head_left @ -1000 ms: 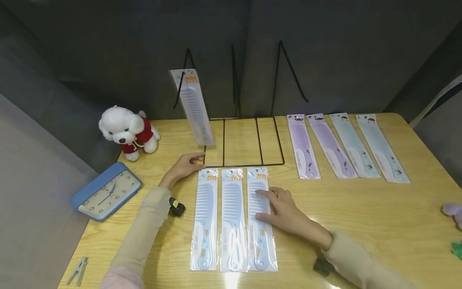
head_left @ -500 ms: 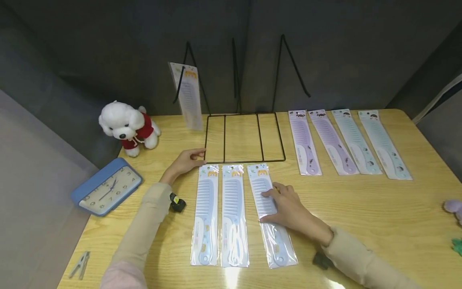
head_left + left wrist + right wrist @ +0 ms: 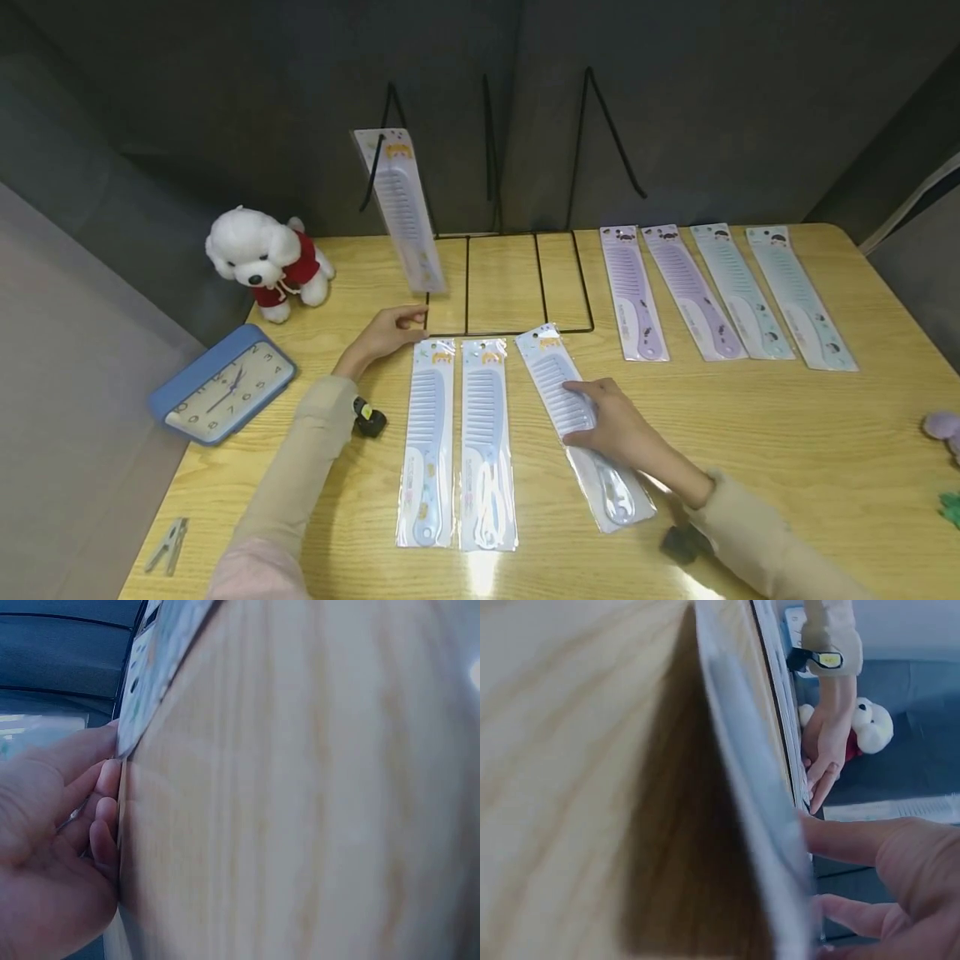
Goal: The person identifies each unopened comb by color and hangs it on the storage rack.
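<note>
My right hand point(image 3: 618, 425) grips a packaged light-blue comb point(image 3: 555, 383) by its sides. The comb lies slanted, and the right wrist view shows its pack point(image 3: 754, 780) raised off the table over a shadow. Two more packaged blue combs, one on the left point(image 3: 425, 450) and one beside it point(image 3: 486, 442), lie parallel in front of a black wire rack point(image 3: 510, 334). At the rack's front left corner my left hand point(image 3: 384, 336) holds the base wire between thumb and fingers. Another packaged blue comb point(image 3: 401, 208) hangs from the rack's left hook.
Two packaged purple combs point(image 3: 633, 292) point(image 3: 693, 292) and two green ones point(image 3: 741, 292) point(image 3: 801, 296) lie at the right. A white toy dog point(image 3: 243, 246), a blue clock point(image 3: 225, 387) and a grey clip point(image 3: 167, 546) stand or lie at the left. The rack's middle and right hooks point(image 3: 615, 137) rise behind.
My right hand has drawn the rightmost blue comb away from the other two, to the right, turning it slantwise. The hanging comb swings. My left hand stays at the rack's corner.
</note>
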{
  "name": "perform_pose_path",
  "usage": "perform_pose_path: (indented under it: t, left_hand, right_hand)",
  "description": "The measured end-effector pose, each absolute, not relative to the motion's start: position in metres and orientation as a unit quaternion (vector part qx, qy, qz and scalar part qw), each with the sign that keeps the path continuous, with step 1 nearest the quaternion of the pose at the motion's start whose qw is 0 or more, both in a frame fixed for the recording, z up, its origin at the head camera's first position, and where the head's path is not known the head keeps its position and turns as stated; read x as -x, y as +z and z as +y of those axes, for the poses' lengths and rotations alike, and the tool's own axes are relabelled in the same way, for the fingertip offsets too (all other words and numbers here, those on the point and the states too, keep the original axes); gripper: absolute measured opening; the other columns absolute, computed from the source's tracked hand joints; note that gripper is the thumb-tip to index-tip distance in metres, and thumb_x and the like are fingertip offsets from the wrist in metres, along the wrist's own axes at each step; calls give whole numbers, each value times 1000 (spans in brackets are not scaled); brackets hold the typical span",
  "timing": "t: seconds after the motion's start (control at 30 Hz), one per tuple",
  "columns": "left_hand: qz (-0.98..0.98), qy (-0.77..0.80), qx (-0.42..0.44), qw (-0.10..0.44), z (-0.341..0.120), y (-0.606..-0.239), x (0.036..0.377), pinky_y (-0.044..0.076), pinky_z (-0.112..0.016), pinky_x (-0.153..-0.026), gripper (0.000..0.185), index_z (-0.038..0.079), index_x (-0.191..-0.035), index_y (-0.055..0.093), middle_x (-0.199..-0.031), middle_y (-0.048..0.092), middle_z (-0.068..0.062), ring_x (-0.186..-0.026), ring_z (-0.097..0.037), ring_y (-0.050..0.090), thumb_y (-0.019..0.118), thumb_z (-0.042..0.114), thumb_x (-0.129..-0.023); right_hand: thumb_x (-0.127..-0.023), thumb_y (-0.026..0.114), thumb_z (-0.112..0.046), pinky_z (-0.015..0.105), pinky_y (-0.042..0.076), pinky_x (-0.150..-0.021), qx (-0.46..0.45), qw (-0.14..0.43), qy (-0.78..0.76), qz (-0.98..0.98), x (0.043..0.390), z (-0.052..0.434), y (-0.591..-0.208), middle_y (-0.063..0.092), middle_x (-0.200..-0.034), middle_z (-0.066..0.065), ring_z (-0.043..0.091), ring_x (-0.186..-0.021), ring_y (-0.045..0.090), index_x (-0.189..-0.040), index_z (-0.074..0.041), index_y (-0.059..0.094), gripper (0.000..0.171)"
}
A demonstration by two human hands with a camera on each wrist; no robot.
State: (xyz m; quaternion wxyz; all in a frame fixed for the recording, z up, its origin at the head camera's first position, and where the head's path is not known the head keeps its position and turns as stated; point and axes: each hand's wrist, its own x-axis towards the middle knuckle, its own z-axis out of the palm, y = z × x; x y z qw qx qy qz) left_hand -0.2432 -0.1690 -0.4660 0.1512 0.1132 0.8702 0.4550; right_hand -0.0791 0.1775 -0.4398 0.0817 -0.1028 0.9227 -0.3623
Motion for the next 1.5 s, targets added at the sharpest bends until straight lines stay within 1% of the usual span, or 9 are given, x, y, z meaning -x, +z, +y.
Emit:
perform_pose_path:
  t: [0.17,0.3,0.47,0.7,0.8,0.93,1.2,1.37,1.5]
  left_hand:
    - [869,456,-114,154,-169,-465,244,41,-32,-85,52,3,-137,50,-119,59,-16,-99,-23,51,67,12,-89]
    - [868,459,-113,156,-168,-465,244,42,-31,-84,53,3,-137,50,-119,59,-15,-98,-22,51,67,12,-88]
    - [866,460,-114,158,-168,-465,243,42,-31,-84,53,2,-137,49,-119,59,-16,-98,-22,51,67,11,-88]
    - [870,454,-114,154,-171,-466,243,41,-35,-88,53,2,-137,50,-120,59,-18,-102,-25,51,67,11,-88]
    - [873,450,-111,153,-172,-467,243,41,-34,-89,53,3,-137,50,-121,60,-17,-101,-24,51,68,12,-88]
    - [873,450,-113,149,-172,-467,243,41,-32,-85,52,3,-136,51,-119,60,-16,-96,-21,51,68,12,-88]
    - [868,460,-124,141,-172,-466,244,40,-27,-82,48,-2,-131,54,-115,61,-17,-93,-17,50,68,9,-87]
    - [870,455,-147,123,-173,-470,245,43,-33,-85,38,-3,-121,62,-113,64,-18,-96,-21,55,70,11,-86]
    - [868,455,-160,117,-172,-469,244,44,-39,-90,40,-2,-122,62,-116,65,-19,-101,-25,57,71,10,-84]
  right_hand:
    - [-74,79,-9,46,51,-77,92,106,-392,909,80,183,-437,57,-115,31,34,-91,58,-132,-1,53,64]
    - [-78,73,-5,32,49,-64,79,131,-424,892,81,186,-434,60,-100,22,22,-77,55,-134,-1,51,60]
    - [-81,67,3,24,49,-57,71,132,-493,857,83,187,-427,56,-98,20,18,-75,56,-138,2,45,61]
    - [-81,62,13,20,51,-70,141,49,-550,821,92,175,-410,48,-132,29,35,-97,60,-136,4,46,58]
    - [-81,61,15,20,51,-77,169,30,-571,803,98,164,-396,48,-135,26,38,-105,58,-133,6,49,55]
    - [-83,62,13,19,49,-83,191,25,-584,788,106,147,-375,49,-137,21,33,-117,52,-131,5,53,50]
    - [-85,61,8,25,52,-80,251,23,-602,758,118,109,-336,52,-135,18,26,-105,57,-130,3,55,46]
    - [-86,60,8,30,54,-78,284,10,-604,745,128,88,-322,54,-131,19,28,-103,58,-130,3,55,44]
    - [-85,61,7,29,54,-74,288,-2,-588,756,134,78,-319,56,-128,19,28,-101,59,-130,1,56,45]
